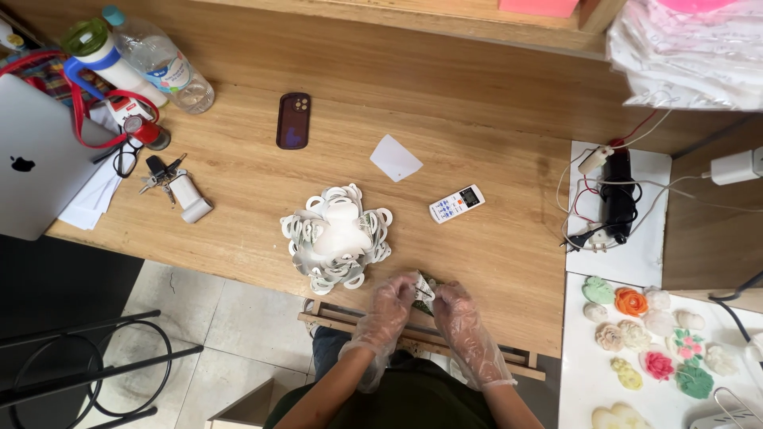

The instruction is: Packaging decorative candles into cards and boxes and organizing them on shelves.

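Observation:
Both my hands wear clear plastic gloves and meet at the near edge of the wooden table (493,254). My left hand (387,310) and my right hand (459,311) pinch a small green and white piece (425,287) between their fingertips. Just beyond them, a little to the left, lies a pile of white flat cut-out shapes (338,234). Most of the small piece is hidden by my fingers.
On the table lie a dark phone (292,120), a white paper scrap (395,157), a white remote (457,203), keys (163,171), bottles (163,63) and a laptop (36,159). A white board (580,373) at right carries coloured moulded flowers (656,349). A black stool (87,357) stands lower left.

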